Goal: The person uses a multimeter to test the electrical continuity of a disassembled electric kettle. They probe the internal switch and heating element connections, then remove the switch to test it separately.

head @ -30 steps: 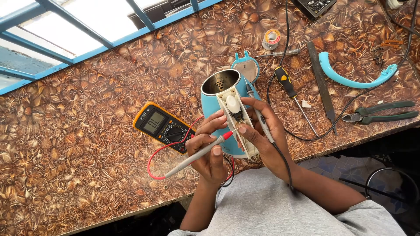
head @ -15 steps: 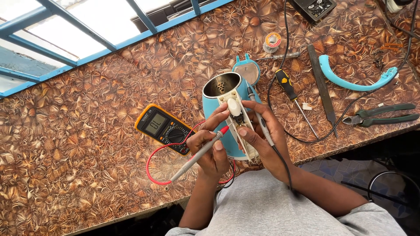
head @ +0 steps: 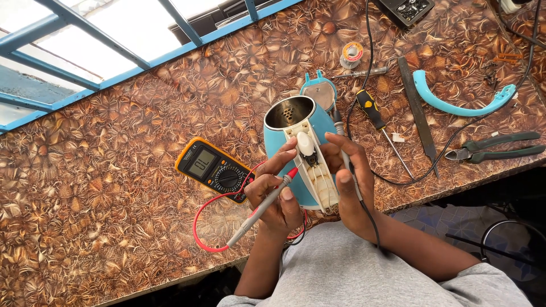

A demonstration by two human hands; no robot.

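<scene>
A light-blue electric kettle (head: 277,141) lies on the brown patterned table (head: 102,216), its open white handle frame (head: 318,185) facing me. My left hand (head: 274,196) grips a red multimeter probe (head: 263,208), its tip at the handle's inner parts. My right hand (head: 348,182) steadies the kettle and holds a black probe (head: 346,165) against the handle. A yellow multimeter (head: 213,169) sits just left of the kettle, joined by a red lead (head: 200,224).
Right of the kettle lie a black-and-yellow screwdriver (head: 375,116), a flat file (head: 418,116), green-handled pliers (head: 495,146), a loose curved blue handle cover (head: 460,105) and a solder spool (head: 351,54). The kettle lid (head: 318,91) rests behind. A window frame (head: 85,62) runs along the far edge.
The view has shifted slightly. Both hands stay on the kettle with the probes at the handle, with only small adjustments.
</scene>
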